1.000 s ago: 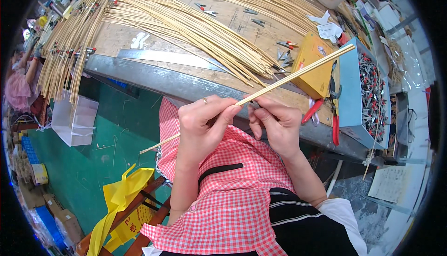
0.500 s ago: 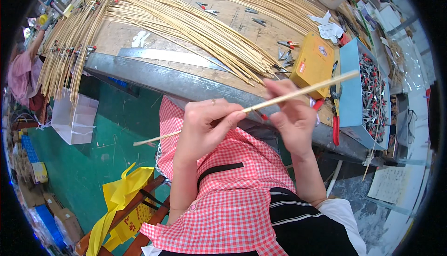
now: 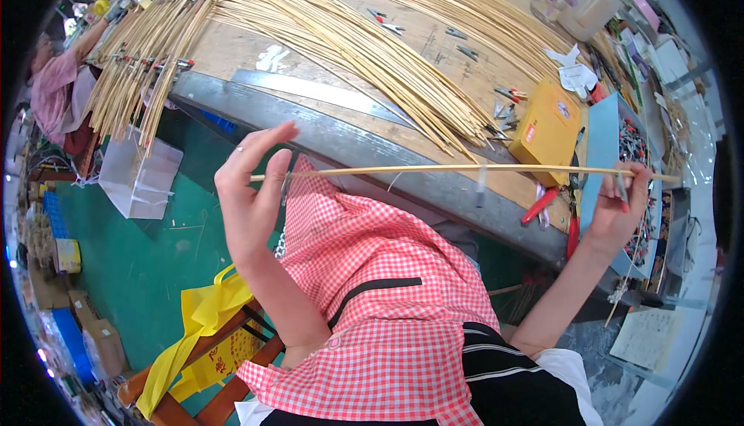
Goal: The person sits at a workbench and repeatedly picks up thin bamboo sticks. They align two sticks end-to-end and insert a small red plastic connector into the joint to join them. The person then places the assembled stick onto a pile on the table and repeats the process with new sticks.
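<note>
A long thin wooden stick (image 3: 418, 169) stretches almost level in front of me, between my two hands. At its right part, my right hand (image 3: 624, 205) pinches it; a small metal clip with a red tip (image 3: 622, 192) shows at these fingers. My left hand (image 3: 256, 186) is at the left end, thumb and fingers spread apart, with the stick passing between them and behind the thumb. A blurred small greyish thing (image 3: 480, 186) hangs at the stick's middle; I cannot make out what it is.
A workbench (image 3: 310, 127) carries bundled sticks (image 3: 372, 62), a metal ruler (image 3: 318, 96), a yellow box (image 3: 546, 124), red-handled pliers (image 3: 573, 217) and a blue box (image 3: 601, 143) of clips. A yellow bag (image 3: 205, 310) hangs on a chair. Another person (image 3: 58, 100) is at far left.
My hands have moved apart, left hand to the left and right hand to the right. The left fingers have opened off the stick, which now lies nearly level; the right hand has gripped it.
</note>
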Demonstrator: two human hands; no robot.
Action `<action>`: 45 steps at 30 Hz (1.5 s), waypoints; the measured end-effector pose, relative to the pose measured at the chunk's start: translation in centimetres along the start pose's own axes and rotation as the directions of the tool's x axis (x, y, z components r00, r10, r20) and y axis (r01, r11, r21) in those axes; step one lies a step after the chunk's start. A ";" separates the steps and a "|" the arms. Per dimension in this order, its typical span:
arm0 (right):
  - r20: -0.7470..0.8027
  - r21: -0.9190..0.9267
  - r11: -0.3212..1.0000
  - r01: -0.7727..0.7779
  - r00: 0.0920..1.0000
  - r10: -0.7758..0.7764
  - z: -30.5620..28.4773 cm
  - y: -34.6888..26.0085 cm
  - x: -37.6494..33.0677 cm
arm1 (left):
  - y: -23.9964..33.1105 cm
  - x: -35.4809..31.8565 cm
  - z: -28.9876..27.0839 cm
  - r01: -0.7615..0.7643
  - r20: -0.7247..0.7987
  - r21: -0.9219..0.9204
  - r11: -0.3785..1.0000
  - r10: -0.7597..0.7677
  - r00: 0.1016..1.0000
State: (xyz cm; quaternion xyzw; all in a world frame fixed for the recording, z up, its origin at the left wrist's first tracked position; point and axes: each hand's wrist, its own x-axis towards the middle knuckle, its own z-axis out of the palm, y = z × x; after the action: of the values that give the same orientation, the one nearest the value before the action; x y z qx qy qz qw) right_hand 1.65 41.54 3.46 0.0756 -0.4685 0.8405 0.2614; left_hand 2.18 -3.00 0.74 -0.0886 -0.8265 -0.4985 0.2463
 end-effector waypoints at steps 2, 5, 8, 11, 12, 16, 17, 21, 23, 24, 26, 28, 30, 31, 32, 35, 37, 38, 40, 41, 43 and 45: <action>-0.104 0.024 1.000 -0.009 0.995 0.012 -0.8 -0.6 0.4 | 0.1 0.0 -0.9 0.018 -0.014 0.075 0.997 -0.017 1.000; -0.199 0.093 0.995 -0.028 0.979 0.046 -0.8 -0.7 0.4 | -0.3 -0.2 -1.3 -0.084 0.066 0.187 0.979 0.072 0.995; -0.231 0.125 0.992 -0.007 0.972 0.036 -2.6 -0.5 1.0 | -0.5 -0.2 -1.2 -0.038 0.073 0.112 0.993 0.030 0.997; -0.373 0.093 0.995 0.043 0.928 -0.005 -2.6 -1.3 1.4 | -1.1 -0.3 -2.2 0.006 0.004 0.190 0.982 -0.007 1.000; -0.256 0.119 0.992 0.048 0.967 -0.016 -5.3 -1.6 1.9 | -1.0 -0.2 -2.7 0.019 -0.025 0.233 0.972 -0.014 1.000; -0.171 0.154 0.988 0.002 0.985 0.025 -5.5 -1.6 2.6 | -1.3 -1.0 -4.4 0.079 -0.003 0.210 0.974 -0.080 0.997; -0.176 0.135 0.991 -0.020 0.983 0.043 -5.6 -1.4 2.5 | -1.4 -1.0 -4.6 0.094 -0.037 0.188 0.978 -0.089 0.995; -0.138 0.014 0.995 -0.096 0.986 0.097 -6.1 -0.1 2.5 | -3.1 -0.4 -7.0 0.103 -0.270 0.169 0.980 -0.055 0.961; -0.108 -0.043 0.992 -0.118 0.988 0.113 -6.3 0.6 2.7 | -5.2 0.4 -9.5 0.126 -0.396 0.261 0.957 -0.012 0.918; -0.108 -0.057 0.991 -0.125 0.987 0.118 -6.0 1.0 2.6 | -6.1 1.2 -10.6 0.156 -0.467 0.309 0.938 0.007 0.884; -0.128 -0.089 0.987 -0.134 0.984 0.122 -4.4 1.7 2.2 | -9.5 2.9 -13.5 0.157 -0.549 0.426 0.891 0.117 0.828; -0.121 -0.091 0.985 -0.149 0.983 0.138 -3.5 2.1 2.0 | -11.4 5.3 -15.7 0.328 -0.603 0.570 0.754 0.113 0.789; -0.103 -0.091 0.982 -0.166 0.982 0.157 -3.1 2.4 1.9 | -14.3 7.3 -18.1 0.415 -0.620 0.644 0.643 0.122 0.775; -0.089 -0.089 0.980 -0.177 0.982 0.169 -3.1 2.5 1.8 | -15.9 8.2 -19.4 0.437 -0.617 0.669 0.601 0.122 0.777; -0.076 -0.091 0.978 -0.185 0.981 0.179 -3.0 2.6 1.7 | -17.5 9.0 -20.5 0.458 -0.613 0.691 0.560 0.118 0.781; -0.103 -0.116 0.976 -0.185 0.979 0.174 -2.2 3.1 1.2 | -21.6 11.3 -22.7 0.477 -0.606 0.647 0.595 0.021 0.795; -0.105 -0.099 0.972 -0.212 0.974 0.201 -1.5 3.5 1.1 | -23.9 12.1 -24.2 0.426 -0.540 0.696 0.578 0.030 0.841; -0.098 -0.099 0.970 -0.221 0.972 0.212 -1.4 3.8 1.1 | -24.6 12.3 -24.8 0.388 -0.512 0.714 0.583 0.056 0.857; -0.126 -0.160 0.962 -0.221 0.971 0.202 -0.6 3.8 0.9 | -22.8 13.4 -20.8 0.424 -0.517 0.693 0.583 -0.008 0.856; -0.115 -0.260 0.940 -0.220 0.974 0.197 0.3 4.2 0.9 | -21.7 12.3 -21.1 0.381 -0.506 0.701 0.603 0.045 0.861; -0.105 -0.462 0.862 -0.211 0.977 0.184 2.1 5.0 1.4 | -21.0 10.8 -20.9 0.285 -0.477 0.711 0.643 0.143 0.867; -0.047 -0.716 0.681 -0.153 0.984 0.173 4.5 5.7 1.8 | -18.9 9.5 -18.0 0.242 -0.492 0.607 0.757 0.119 0.862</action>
State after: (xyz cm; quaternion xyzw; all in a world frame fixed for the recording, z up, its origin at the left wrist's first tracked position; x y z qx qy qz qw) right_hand -3.30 36.04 2.33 -0.0638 -0.7669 0.6102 0.1884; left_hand -7.68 -28.73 -2.47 0.1637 -0.8562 -0.1934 0.4503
